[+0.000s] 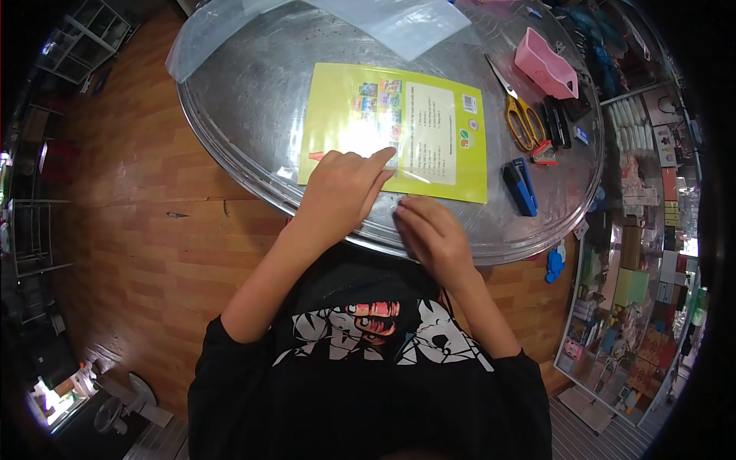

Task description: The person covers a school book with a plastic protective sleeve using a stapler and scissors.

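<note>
A yellow-green book [473, 172] lies back cover up on the round metal table, its surface glossy under a bright glare. My left hand [343, 184] rests over the book's near edge, index finger stretched along the cover and the other fingers bent. To its right, my right hand [437, 234] is at the table's near rim, just below the book. Its fingers are loosely bent, and nothing is visible in them; the thumb is mostly hidden. Beyond the book lies clear plastic sheeting [230, 38].
Right of the book are yellow-handled scissors [524, 123], a blue stapler [520, 186], a black stapler [556, 123], a small red item [544, 153] and a pink holder [546, 65]. The metal table's rim [253, 180] curves before me. A glass display case [636, 268] stands at right.
</note>
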Demonstrator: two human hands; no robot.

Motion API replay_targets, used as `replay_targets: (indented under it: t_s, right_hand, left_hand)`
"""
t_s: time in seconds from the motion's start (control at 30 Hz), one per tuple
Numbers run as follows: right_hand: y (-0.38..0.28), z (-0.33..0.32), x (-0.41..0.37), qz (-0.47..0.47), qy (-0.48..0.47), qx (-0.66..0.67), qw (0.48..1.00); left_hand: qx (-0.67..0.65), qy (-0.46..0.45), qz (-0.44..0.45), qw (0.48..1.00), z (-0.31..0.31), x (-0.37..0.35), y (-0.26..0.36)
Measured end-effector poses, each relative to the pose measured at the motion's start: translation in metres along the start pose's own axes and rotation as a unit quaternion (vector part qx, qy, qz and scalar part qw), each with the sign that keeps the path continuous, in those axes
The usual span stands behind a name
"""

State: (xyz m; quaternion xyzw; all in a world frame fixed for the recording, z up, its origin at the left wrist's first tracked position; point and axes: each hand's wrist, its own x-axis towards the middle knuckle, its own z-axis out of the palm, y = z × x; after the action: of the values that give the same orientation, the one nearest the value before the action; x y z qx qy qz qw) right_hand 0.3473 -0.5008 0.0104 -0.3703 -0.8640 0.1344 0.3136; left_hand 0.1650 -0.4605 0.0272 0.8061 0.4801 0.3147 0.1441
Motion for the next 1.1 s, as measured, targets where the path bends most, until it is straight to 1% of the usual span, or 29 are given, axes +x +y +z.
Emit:
replay_targets:
  t_s: [0.03,0.1,0.17,0.2,0.3,0.33,0.37,0.4,0.43,0.5,0.63,0.7,0.73,0.8,0.93,1.0,1.1]
  right_hand:
    - [0.003,0.001,0.002,0.013,0.023,-0.030,0.999]
    - [0.014,-0.005,0.004,0.021,0.011,-0.071,0.997]
    - [0.020,-0.009,0.011,0.033,0.036,-0.071,0.996]
    - [0.022,-0.012,0.013,0.036,0.034,-0.073,0.996]
    - [0.028,-0.021,0.015,0.037,0.025,-0.098,0.994]
    - [0.030,-0.023,0.017,0.049,0.025,-0.099,0.994]
    - [0.032,-0.025,0.017,0.060,0.026,-0.100,0.993]
    - [0.039,-0.024,0.012,0.059,0.032,-0.098,0.993]
    - [0.037,-0.025,0.013,0.060,0.031,-0.097,0.993]
    - [0.033,-0.030,0.017,0.080,-0.020,-0.065,0.994]
    - [0.041,-0.030,0.014,0.088,-0.027,-0.085,0.992]
    - [0.042,-0.033,0.016,0.097,-0.035,-0.070,0.992]
    - [0.044,-0.035,0.018,0.098,-0.036,-0.071,0.992]
    - [0.049,-0.040,0.022,0.099,-0.049,-0.011,0.994]
    - [0.049,-0.053,0.033,0.123,-0.076,0.018,0.989]
    - [0.051,-0.060,0.039,0.121,-0.113,0.019,0.986]
    - [0.051,-0.065,0.045,0.105,-0.106,0.038,0.988]
  left_hand:
    - [-0.001,-0.006,-0.007,1.000,-0.001,0.001,0.000]
    - [-0.005,-0.019,-0.016,1.000,-0.002,-0.001,0.000]
    - [-0.024,-0.002,-0.012,1.000,0.000,0.000,-0.001]
    - [-0.019,-0.032,-0.037,0.999,-0.003,0.000,-0.001]
    - [-0.054,-0.040,-0.025,0.997,-0.005,0.002,-0.001]
    - [-0.056,-0.041,-0.026,0.997,-0.006,0.001,-0.001]
    - [-0.034,-0.056,-0.008,0.998,-0.007,0.001,-0.001]
    - [-0.012,-0.071,0.011,0.997,-0.008,0.001,-0.002]
    - [-0.012,-0.072,0.009,0.997,-0.007,0.000,-0.003]
    - [-0.012,-0.080,0.040,0.996,-0.004,-0.002,-0.007]
    - [-0.020,-0.102,0.059,0.993,-0.009,-0.002,-0.004]
    - [0.050,-0.094,0.094,0.990,-0.012,-0.002,-0.002]
    - [0.049,-0.095,0.094,0.990,-0.012,-0.001,-0.003]
    - [0.049,-0.109,0.072,0.990,-0.011,0.000,-0.005]
    - [0.061,-0.113,0.058,0.990,-0.012,0.004,-0.007]
    - [0.063,-0.092,0.074,0.991,-0.014,0.008,-0.009]
    - [0.065,-0.096,0.098,0.988,-0.023,0.018,-0.013]
